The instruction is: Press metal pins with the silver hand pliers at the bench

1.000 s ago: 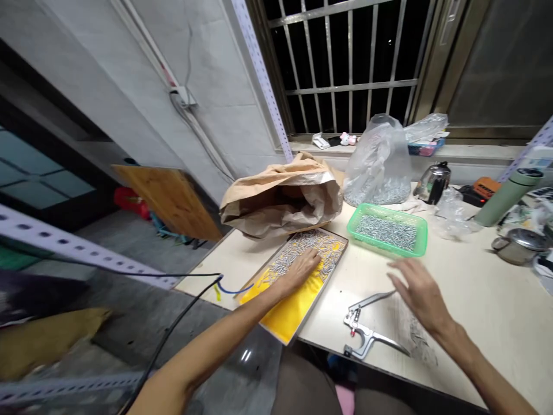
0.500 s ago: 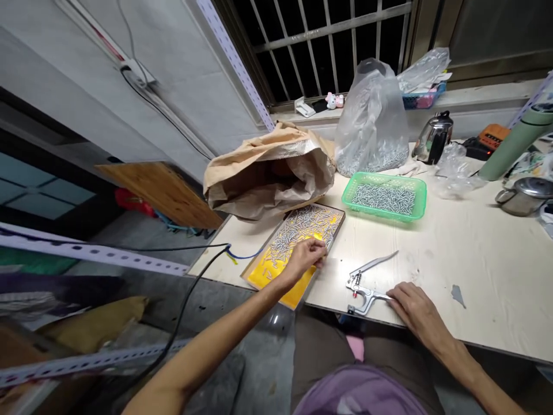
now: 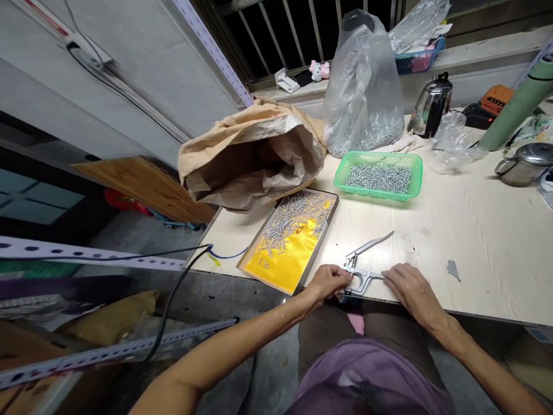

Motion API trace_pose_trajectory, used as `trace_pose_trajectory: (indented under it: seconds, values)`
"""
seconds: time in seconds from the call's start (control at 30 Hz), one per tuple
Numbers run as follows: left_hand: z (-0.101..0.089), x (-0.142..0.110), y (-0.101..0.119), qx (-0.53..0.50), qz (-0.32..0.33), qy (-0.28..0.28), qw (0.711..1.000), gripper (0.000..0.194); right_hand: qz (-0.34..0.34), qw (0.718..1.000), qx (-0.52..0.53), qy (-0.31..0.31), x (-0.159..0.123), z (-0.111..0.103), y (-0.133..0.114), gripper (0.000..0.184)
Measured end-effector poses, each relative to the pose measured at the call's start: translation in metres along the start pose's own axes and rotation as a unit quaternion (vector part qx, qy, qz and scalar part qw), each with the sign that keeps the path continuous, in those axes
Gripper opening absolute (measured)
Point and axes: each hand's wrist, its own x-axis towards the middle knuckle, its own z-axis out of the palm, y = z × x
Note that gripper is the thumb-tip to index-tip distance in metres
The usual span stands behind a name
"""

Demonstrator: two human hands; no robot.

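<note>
A silver hand press tool (image 3: 365, 260) lies at the near edge of the pale table (image 3: 466, 242). My left hand (image 3: 330, 282) is pinched closed at the tool's head, holding something too small to make out. My right hand (image 3: 408, 285) lies over the tool's lower handle with fingers curled on it. To the left sits a yellow tray (image 3: 289, 245) strewn with small metal pins.
A green basket (image 3: 379, 178) of pins stands behind the tool. A brown paper sack (image 3: 250, 158) and a clear plastic bag (image 3: 365, 86) of pins are at the back. A kettle (image 3: 430, 106), green flask (image 3: 516, 106) and metal pot (image 3: 522, 164) sit right. A black cable (image 3: 173, 294) hangs at left.
My left hand left the yellow tray, closed into a pinch and came to the tool's head. My right hand came down onto the tool's handle. The view tilted downward.
</note>
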Motion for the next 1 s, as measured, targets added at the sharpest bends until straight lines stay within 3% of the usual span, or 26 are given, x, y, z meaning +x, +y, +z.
trace_pose_trajectory:
  seconds: [0.5,0.67,0.8,0.83,1.0]
  values:
    - [-0.006,0.013,-0.007,0.086,-0.037,-0.055,0.994,0.016,-0.007,1.000,-0.016,0.015,0.000,0.003,0.000,0.021]
    - [-0.006,0.012,-0.002,0.088,-0.041,-0.064,0.993,0.014,-0.005,0.999,-0.036,-0.010,0.001,-0.002,-0.003,0.026]
    - [-0.006,0.008,0.004,0.076,-0.048,-0.070,0.993,0.014,-0.004,0.999,-0.008,-0.041,0.006,-0.006,0.004,0.016]
    - [-0.006,0.007,0.005,0.075,-0.048,-0.072,0.993,0.014,-0.003,0.999,-0.007,-0.044,0.010,-0.007,0.008,0.020]
    - [-0.005,0.007,0.003,0.081,-0.047,-0.062,0.994,0.014,-0.021,0.993,-0.049,-0.103,0.039,-0.010,0.031,0.083]
